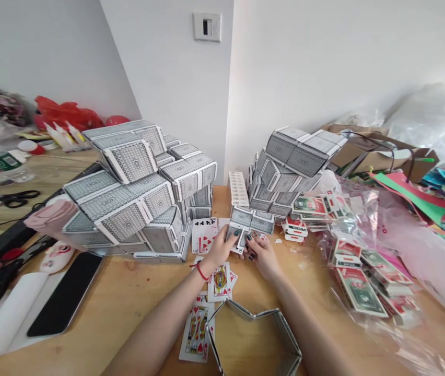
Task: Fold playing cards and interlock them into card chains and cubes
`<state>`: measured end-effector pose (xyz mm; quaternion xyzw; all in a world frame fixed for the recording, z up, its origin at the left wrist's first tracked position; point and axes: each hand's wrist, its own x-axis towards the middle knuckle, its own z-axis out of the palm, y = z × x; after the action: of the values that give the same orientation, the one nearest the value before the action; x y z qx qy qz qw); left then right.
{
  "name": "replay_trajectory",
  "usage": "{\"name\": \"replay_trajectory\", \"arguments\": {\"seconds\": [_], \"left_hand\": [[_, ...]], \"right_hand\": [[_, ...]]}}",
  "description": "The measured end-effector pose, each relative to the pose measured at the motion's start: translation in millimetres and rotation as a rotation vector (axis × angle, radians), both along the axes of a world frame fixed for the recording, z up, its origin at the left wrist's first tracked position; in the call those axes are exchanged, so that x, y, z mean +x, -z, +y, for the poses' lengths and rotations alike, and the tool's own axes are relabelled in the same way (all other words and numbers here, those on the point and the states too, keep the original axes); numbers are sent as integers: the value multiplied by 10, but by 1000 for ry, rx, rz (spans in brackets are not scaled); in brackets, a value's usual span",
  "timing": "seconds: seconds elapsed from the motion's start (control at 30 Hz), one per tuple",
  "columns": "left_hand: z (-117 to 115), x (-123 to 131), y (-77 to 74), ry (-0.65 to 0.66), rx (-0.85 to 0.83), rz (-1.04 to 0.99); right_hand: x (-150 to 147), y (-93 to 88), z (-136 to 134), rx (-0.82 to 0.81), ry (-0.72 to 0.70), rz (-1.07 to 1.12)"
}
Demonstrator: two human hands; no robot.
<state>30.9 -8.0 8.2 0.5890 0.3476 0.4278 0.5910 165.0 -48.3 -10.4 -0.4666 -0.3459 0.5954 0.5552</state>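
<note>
My left hand (222,248) and my right hand (261,255) meet at the middle of the table. Between their fingertips they grip a folded playing card (239,247) with a grey patterned back. Just behind it sit small blocks (261,223) made of the same cards. Loose playing cards (219,282) lie face up under and beside my left wrist, with a king of hearts (196,331) nearer to me. Below my forearms stands a zigzag ring of joined cards (290,331). Part of its near side is cut off by the frame.
Stacked card blocks rise at left (128,214) and right (285,172). A black phone (66,295), a white mouse (56,256) and scissors (16,198) are at left. Card boxes (361,292), plastic wrap (390,224) and coloured paper (418,196) crowd the right.
</note>
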Motion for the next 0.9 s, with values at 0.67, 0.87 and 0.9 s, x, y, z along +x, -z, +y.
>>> {"name": "replay_trajectory", "arguments": {"seconds": [0.67,0.87,0.9], "left_hand": [[118,-29,181,-16,-307,-326],[111,-30,132,-25,-294,-329],[108,-34,124,-30,-290,-329]], "right_hand": [[35,-906,-951,75,-662,-1214],[46,-841,-866,112,-617,-1382],[71,-839,-828,128,-598,-1391]]}}
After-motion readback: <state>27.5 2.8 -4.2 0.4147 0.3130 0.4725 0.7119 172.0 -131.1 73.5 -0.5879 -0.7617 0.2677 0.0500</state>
